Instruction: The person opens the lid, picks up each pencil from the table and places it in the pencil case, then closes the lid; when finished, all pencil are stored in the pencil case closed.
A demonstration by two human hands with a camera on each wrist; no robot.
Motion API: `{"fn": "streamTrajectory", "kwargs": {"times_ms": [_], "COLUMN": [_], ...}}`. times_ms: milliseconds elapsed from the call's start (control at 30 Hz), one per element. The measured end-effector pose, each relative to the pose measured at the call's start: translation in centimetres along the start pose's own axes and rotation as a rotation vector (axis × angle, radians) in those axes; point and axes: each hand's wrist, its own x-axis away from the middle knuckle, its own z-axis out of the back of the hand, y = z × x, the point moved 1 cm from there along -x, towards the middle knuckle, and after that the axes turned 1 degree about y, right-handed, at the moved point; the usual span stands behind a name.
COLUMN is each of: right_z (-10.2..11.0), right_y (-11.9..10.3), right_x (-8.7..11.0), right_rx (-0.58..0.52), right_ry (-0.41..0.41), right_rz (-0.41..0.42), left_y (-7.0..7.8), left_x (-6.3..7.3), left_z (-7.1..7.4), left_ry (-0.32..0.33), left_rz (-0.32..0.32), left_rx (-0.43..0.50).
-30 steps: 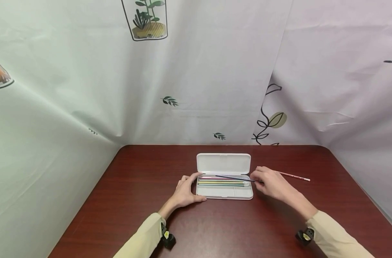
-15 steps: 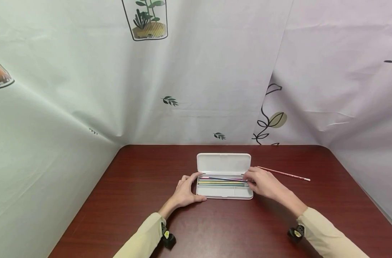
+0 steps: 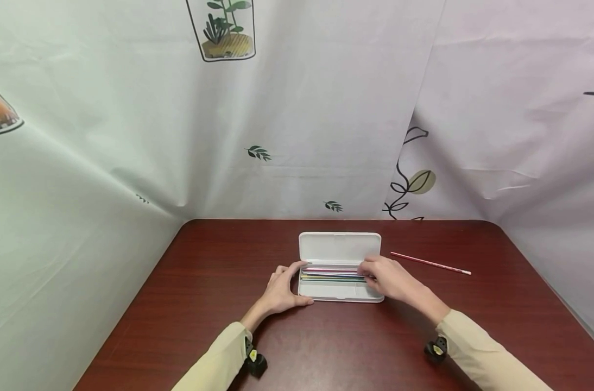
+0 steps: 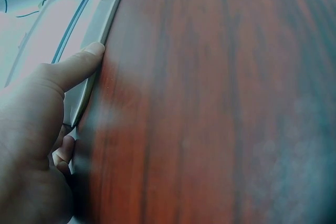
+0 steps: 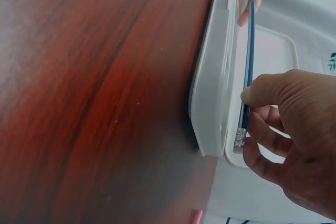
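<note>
A white pencil case lies on the table with its lid raised at the back. Several coloured pencils lie lengthwise in its rear part. My left hand grips the case's left end, thumb on the front edge and a finger at the back corner. At the other end, my right hand pinches a blue pencil near its metal eraser end, between thumb and fingers. The right wrist view shows this pencil stretched along the case. In the head view my right hand hides the pencils' right ends.
A red pencil with a patterned end lies on the dark red table, right of the case. White printed cloth hangs behind the table and along both sides.
My right hand has moved left with the blue pencil, from beyond the case's right end to over the case. More of the red pencil shows now. My left hand has stayed put.
</note>
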Motion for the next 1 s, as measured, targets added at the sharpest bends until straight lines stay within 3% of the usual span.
{"fn": "streamTrajectory", "kwargs": {"times_ms": [433,1000], "right_z": [-0.56,-0.98], "right_y": [-0.37,-0.17], "right_x": [-0.62,-0.69], "right_rx": [-0.041,-0.046], "right_ry": [-0.038,-0.029], "right_rz": [0.013,0.029], "left_y": [0.07,0.15], "left_x": [0.02,0.03], "left_z": [0.0,0.02], "left_ry": [0.002,0.003], "left_rz": [-0.005,-0.011], "left_rx": [0.0,-0.001]}}
